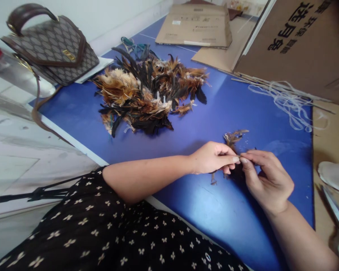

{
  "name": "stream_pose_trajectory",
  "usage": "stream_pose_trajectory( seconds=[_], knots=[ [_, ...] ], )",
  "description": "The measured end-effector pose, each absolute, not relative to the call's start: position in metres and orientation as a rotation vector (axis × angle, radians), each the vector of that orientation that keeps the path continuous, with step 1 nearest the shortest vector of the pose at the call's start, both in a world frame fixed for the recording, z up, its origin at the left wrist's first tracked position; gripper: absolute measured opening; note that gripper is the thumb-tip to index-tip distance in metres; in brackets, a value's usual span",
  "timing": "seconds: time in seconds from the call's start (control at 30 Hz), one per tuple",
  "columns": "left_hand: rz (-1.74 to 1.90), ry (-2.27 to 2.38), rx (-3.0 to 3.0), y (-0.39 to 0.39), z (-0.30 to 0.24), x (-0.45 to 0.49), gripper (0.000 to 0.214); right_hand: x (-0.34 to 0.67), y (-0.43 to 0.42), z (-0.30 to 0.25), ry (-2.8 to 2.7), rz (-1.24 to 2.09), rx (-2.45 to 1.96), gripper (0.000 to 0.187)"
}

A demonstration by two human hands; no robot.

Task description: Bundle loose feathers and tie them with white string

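Note:
My left hand and my right hand meet fingertip to fingertip over the blue table. Both pinch a small bunch of brown feathers, whose tips stick out beyond my fingers; some dark feathers show below my left hand. A big heap of brown, tan and black feathers lies further back on the table, well apart from my hands.
A patterned brown handbag sits at the back left on white paper. Flattened cardboard boxes lie at the back, with a large box at the right. White string lies tangled beside it. Scissors rest at the right edge.

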State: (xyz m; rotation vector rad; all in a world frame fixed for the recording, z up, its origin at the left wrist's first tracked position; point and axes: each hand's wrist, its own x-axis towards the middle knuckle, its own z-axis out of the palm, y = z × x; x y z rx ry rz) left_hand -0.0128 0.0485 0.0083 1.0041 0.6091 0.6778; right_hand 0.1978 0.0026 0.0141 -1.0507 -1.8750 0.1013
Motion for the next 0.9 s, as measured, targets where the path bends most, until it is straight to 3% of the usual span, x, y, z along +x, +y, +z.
stream_pose_trajectory(
  seconds=[0.17, 0.27, 0.33, 0.4, 0.57, 0.73, 0.9],
  knots=[
    [0.677, 0.663, 0.976, 0.050, 0.010, -0.012, 0.030, 0.198, 0.005, 0.015, -1.911, 0.133, -1.073, 0.018],
    [0.735, 0.718, 0.937, 0.052, 0.010, -0.011, 0.020, 0.204, 0.012, 0.006, -1.889, -0.027, -1.225, 0.008],
    [0.789, 0.760, 0.908, 0.053, 0.010, -0.010, 0.016, 0.210, 0.019, -0.002, -1.949, -0.116, -1.331, 0.011],
    [0.838, 0.789, 0.883, 0.053, 0.011, -0.011, 0.016, 0.214, 0.026, -0.010, -2.044, -0.118, -1.408, 0.020],
    [0.901, 0.819, 0.881, 0.053, 0.013, -0.011, 0.021, 0.213, 0.027, -0.013, -2.038, -0.064, -1.415, 0.021],
    [0.887, 0.826, 0.858, 0.051, 0.011, -0.009, 0.022, 0.203, 0.016, -0.002, -1.887, -0.113, -1.300, 0.009],
    [0.899, 0.613, 0.837, 0.050, 0.008, -0.010, 0.031, 0.192, 0.009, 0.005, -1.905, 0.040, -1.173, 0.005]
  ],
)
